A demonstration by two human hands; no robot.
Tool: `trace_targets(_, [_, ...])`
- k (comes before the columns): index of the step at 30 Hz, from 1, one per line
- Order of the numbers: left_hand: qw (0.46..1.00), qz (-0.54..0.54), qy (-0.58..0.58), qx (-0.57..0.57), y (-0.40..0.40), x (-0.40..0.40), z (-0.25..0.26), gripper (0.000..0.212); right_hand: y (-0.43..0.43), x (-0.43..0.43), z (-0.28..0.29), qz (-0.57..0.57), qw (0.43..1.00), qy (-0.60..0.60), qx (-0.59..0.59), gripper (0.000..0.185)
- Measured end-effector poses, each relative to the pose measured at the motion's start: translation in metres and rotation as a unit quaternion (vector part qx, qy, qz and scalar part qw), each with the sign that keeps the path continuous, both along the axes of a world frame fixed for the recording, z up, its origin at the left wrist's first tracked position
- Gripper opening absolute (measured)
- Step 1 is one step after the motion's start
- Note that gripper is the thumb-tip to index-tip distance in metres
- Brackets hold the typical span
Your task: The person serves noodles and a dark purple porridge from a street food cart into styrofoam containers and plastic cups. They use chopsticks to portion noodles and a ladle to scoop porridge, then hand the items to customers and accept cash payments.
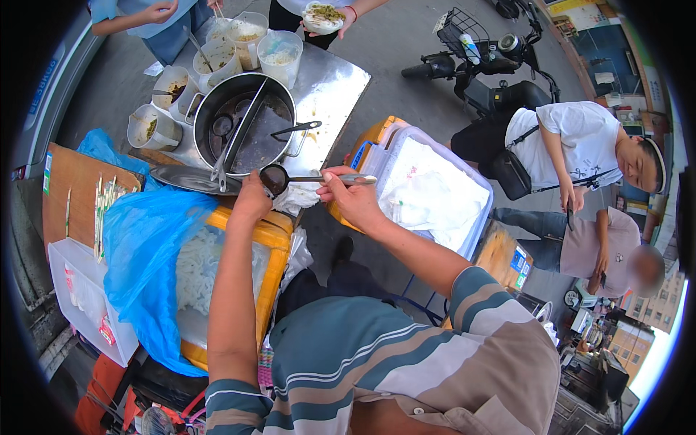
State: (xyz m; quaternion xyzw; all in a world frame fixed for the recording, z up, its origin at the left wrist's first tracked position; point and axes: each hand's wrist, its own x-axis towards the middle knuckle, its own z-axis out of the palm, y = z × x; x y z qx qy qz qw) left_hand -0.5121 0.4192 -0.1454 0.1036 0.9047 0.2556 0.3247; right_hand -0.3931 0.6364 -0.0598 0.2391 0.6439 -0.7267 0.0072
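Observation:
My right hand (pixel 348 193) grips the handle of a metal ladle (pixel 274 179), whose bowl holds dark liquid. Close beside that bowl is my left hand (pixel 253 198), fingers bent around something mostly hidden, perhaps a small container. Just beyond both hands stands a divided metal pot (pixel 201 144) of dark broth, with more ladles in it. Plastic measuring jugs (pixel 155 128) with toppings and spoons stand around its far side. An oval metal lid (pixel 190 176) lies at its near left. White noodles (pixel 198 266) fill a yellow-rimmed box, partly under a blue plastic bag (pixel 147 255).
A lidded plastic tub (pixel 481 212) with white bags stands right of my right hand. Wrapped chopsticks (pixel 103 209) lie on a wooden board at left. People stand across the metal table (pixel 348 81), one holding a bowl of noodles (pixel 323 19); others stand at right near a parked motorbike (pixel 489 76).

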Motion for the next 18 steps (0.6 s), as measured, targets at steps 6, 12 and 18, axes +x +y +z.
trace_targets(6, [0.99,-0.041,0.108,0.075,0.0,0.022,0.031,0.081,-0.029,0.037,-0.006,0.193,0.923,0.17,0.285,0.017])
trace_targets(12, [0.984,-0.029,0.137,0.111,-0.01,0.04,0.068,0.078,-0.017,0.055,-0.015,0.323,0.797,0.276,0.43,0.034])
trace_targets(18, [0.983,-0.045,0.139,0.111,-0.009,0.038,0.065,0.077,0.006,0.059,-0.006,0.211,0.852,0.243,0.413,0.026])
